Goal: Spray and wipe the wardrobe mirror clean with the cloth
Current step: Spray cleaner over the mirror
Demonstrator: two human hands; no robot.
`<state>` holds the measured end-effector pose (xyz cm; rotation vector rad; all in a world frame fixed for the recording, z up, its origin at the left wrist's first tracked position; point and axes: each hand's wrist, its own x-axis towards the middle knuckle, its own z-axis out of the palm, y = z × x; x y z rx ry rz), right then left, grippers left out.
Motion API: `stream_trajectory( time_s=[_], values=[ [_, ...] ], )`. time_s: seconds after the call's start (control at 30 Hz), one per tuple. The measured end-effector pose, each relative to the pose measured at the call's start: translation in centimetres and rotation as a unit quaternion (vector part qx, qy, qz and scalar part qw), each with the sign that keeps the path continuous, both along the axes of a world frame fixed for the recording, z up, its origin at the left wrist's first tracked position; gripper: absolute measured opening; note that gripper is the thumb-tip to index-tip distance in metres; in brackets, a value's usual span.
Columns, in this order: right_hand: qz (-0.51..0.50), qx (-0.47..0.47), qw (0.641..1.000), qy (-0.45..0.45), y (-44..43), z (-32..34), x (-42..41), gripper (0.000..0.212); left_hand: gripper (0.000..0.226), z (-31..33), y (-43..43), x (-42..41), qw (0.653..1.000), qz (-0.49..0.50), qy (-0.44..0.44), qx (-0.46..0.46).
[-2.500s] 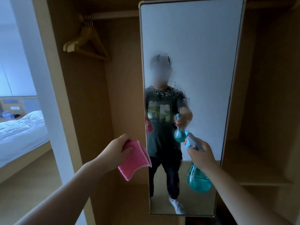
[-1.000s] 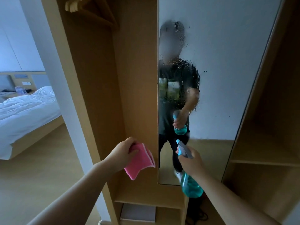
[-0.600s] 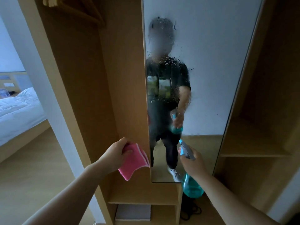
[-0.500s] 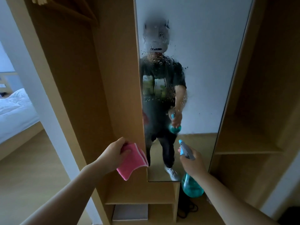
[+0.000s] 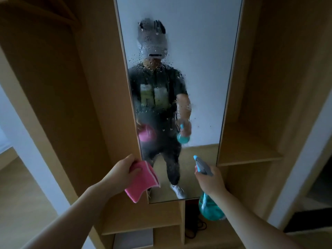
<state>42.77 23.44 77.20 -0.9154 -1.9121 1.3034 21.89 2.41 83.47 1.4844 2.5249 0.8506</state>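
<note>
Spray done, wipe due | my left hand point(image 5: 121, 172) fingers pinch cloth point(image 5: 142, 181) beside mirror point(image 5: 197, 69) lower-left edge, glass tall above | right hand point(image 5: 209, 181) fingers wrap bottle point(image 5: 209, 206)

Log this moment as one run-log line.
stage: spraying | left hand: holds pink cloth off glass | right hand: grips spray bottle | mirror: droplets mid-pane, unwiped

Tall wardrobe mirror point(image 5: 201, 87) beaded with spray droplets across its middle, left hand point(image 5: 122, 172) gripping a folded pink cloth point(image 5: 142, 182) at the mirror's lower left edge, right hand point(image 5: 209, 182) holding a teal spray bottle point(image 5: 210, 209) before the lower right corner, wooden shelf point(image 5: 248, 153) at right.
</note>
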Motion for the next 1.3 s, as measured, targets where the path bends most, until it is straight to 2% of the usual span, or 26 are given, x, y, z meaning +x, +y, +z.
stream_trajectory(
  time_s=[0.03,0.17,0.23,0.47,0.63,0.83,1.07,1.3],
  values=[
    [0.0,-0.011,1.0,0.006,0.2,0.0,0.2,0.008,0.009,0.0,0.2,0.1,1.0,-0.004,-0.002,-0.002],
    [-0.013,-0.041,0.999,0.007,0.9,0.0,1.2,0.034,0.013,0.2,0.9,0.7,1.0,-0.011,0.003,-0.02],
    [-0.018,-0.042,0.999,0.002,1.2,0.0,1.7,0.038,0.015,0.3,1.1,1.0,1.0,-0.017,0.005,-0.026],
    [-0.048,-0.06,0.997,0.012,2.3,-0.2,4.0,0.034,0.016,0.4,2.1,1.9,0.999,-0.035,0.0,-0.019],
    [-0.058,-0.061,0.996,0.007,3.0,-0.5,5.2,0.018,0.017,0.2,3.1,2.7,0.999,-0.044,0.009,-0.021],
    [-0.076,-0.075,0.994,0.015,3.5,-0.6,6.3,0.016,0.017,-0.1,3.9,3.3,0.998,-0.055,0.0,-0.022],
    [-0.061,-0.064,0.996,-0.003,3.2,-0.7,7.1,0.036,0.02,-0.6,4.0,3.4,0.998,-0.052,-0.003,-0.028],
    [-0.053,-0.069,0.996,-0.029,3.3,-2.1,7.0,0.028,0.02,-1.3,3.5,3.5,0.998,-0.051,-0.012,-0.033]
  ],
)
